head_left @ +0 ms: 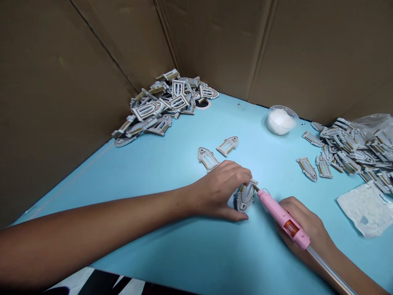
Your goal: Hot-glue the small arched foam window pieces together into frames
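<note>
Between its thumb and fingers my left hand (219,190) grips a small arched window-frame piece (246,196), grey-white with brown trim, tilted up off the table. A pink hot glue gun (281,217) is in my right hand (310,229), a clear glue stick (328,270) sticking out of its back end. The gun's metal nozzle is at the upper edge of the held piece; whether glue is coming out cannot be seen. Just beyond my left hand lie two similar arched pieces, one nearer (207,159) and one farther (227,146).
Left of centre, a heap of arched pieces (166,102) leans into the cardboard wall's corner. A clear cup of white material (281,120) stands at the back. To the right lie another heap (353,147), a plastic bag (376,123) and a white sheet (367,209) on the blue table (138,168).
</note>
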A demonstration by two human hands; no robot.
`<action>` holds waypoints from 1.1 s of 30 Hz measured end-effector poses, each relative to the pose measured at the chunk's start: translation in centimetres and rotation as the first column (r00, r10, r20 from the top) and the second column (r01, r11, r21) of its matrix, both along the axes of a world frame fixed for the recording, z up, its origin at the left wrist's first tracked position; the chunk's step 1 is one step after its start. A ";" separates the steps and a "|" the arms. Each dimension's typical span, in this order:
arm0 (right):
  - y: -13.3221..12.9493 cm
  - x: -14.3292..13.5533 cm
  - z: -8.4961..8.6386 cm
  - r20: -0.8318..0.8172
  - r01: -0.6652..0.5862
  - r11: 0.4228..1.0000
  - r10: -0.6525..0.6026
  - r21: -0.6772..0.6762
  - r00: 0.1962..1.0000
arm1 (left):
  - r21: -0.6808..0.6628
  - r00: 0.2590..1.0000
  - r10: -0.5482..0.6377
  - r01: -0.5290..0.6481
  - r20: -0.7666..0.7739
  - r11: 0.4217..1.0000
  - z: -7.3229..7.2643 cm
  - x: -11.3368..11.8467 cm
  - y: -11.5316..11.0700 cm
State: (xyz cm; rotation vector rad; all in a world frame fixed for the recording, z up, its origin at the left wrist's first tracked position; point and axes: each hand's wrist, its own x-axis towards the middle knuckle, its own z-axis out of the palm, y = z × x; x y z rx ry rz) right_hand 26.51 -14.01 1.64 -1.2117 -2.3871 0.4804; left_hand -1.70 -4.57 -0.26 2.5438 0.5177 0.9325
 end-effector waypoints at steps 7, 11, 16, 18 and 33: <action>-0.4 -0.4 0.0 0.032 0.109 0.994 -0.109 -0.003 0.994 | -0.028 0.996 0.054 -0.056 -0.067 0.998 -0.2 0.0 0.0; 0.5 0.4 0.6 -0.011 0.262 0.952 -0.263 0.157 0.965 | -0.073 0.983 0.061 -0.075 -0.173 0.995 0.0 -0.1 0.0; 1.1 0.6 1.3 -0.018 0.274 0.932 -0.278 0.238 0.960 | -0.021 0.933 -0.033 0.027 -0.359 0.999 0.8 0.0 -0.2; 1.1 0.4 1.3 -0.017 0.257 0.939 -0.260 0.231 0.966 | -0.009 0.931 -0.039 0.038 -0.363 0.999 0.7 0.1 -0.3; 1.4 1.0 1.4 0.000 0.250 0.926 -0.261 0.283 0.965 | 0.044 1.000 0.013 -0.012 -0.029 0.999 0.8 -0.1 0.5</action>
